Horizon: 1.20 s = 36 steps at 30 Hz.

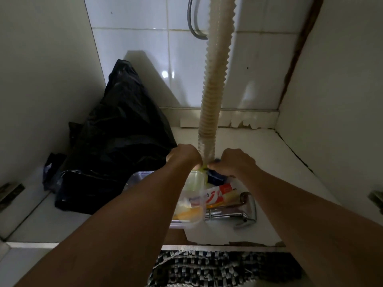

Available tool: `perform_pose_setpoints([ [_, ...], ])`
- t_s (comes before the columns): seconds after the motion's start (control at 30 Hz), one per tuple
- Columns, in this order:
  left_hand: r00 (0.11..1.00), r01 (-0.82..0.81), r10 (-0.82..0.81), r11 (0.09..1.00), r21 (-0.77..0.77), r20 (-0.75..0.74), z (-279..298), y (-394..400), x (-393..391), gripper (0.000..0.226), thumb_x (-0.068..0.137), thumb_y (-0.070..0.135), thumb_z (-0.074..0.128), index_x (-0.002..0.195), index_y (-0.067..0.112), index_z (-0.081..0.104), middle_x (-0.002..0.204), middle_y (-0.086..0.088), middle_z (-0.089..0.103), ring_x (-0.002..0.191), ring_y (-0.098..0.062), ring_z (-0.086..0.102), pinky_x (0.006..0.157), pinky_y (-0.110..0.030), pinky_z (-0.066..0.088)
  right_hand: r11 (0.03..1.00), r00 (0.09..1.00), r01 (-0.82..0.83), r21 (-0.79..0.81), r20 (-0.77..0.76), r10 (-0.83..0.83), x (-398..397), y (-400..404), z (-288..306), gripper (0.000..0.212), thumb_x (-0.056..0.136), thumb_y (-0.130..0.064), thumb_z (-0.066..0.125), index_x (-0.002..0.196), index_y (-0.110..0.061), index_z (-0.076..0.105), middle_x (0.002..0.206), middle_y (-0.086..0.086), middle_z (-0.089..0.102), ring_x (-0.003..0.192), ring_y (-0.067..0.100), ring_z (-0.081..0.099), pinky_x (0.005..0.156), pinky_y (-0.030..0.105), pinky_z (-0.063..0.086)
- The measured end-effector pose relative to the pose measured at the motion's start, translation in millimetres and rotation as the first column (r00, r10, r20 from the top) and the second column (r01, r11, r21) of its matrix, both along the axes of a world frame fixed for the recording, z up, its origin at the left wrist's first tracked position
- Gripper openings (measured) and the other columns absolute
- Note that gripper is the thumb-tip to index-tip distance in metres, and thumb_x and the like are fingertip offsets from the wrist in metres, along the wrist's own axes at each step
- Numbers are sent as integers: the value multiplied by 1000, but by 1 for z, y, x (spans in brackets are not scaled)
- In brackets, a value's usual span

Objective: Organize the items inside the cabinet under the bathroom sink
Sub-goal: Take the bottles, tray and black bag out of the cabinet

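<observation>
while both hands (209, 160) pinched something small and yellow-green (202, 168) beside the drain hose (209, 125), steady, untwisted handling seemed wise.

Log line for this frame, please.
left hand and right hand: pinching small yellow-green item | site: base of drain hose | below: clear container | left: black bag

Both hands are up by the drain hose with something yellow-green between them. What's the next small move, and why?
Probably lower the yellow-green item, pinched between the left hand and right hand, into the clear container just below. The container is open-topped, already holds small items, and sits directly under that grip beside the drain hose. What the item is cannot be told.
</observation>
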<state>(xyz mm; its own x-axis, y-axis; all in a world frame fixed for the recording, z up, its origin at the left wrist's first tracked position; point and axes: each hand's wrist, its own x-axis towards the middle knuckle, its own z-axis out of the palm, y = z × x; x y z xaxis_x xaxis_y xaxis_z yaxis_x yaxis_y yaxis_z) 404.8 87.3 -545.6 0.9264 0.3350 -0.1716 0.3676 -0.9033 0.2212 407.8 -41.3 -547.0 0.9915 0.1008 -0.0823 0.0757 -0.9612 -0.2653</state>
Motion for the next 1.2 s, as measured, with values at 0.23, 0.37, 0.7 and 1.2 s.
perform_pose_setpoints([
  [0.23,994,-105,103,990,-94,-29,-13,-4,13,63,76,40,73,124,4,53,119,-14,56,105,-25,59,85,-31,53,987,989,67,149,-142,-45,15,0,-6,44,72,-55,68,69,-13,54,65,3,57,56,16,54,56,26,44],
  [0.37,985,-159,168,974,-161,47,-10,-4,15,56,82,36,71,120,1,52,111,-11,54,101,-24,58,75,-28,48,921,987,143,363,-125,-104,2,-21,11,36,82,-43,62,81,-9,52,66,6,53,55,15,50,48,22,39],
  [0.7,818,-23,315,854,-520,482,43,-7,-15,49,76,36,74,115,10,58,107,-10,62,91,-22,61,71,-32,54,502,965,242,830,-154,-210,-69,-101,45,34,85,-29,64,104,-2,57,81,8,60,57,13,55,47,21,45],
  [1.2,713,201,168,881,-428,681,58,-76,-210,63,72,25,78,129,15,53,110,-4,66,94,-18,60,83,-28,47,-74,930,344,936,-328,167,-205,-149,55,44,87,-8,63,128,-7,48,101,13,65,53,7,67,48,19,52],
])
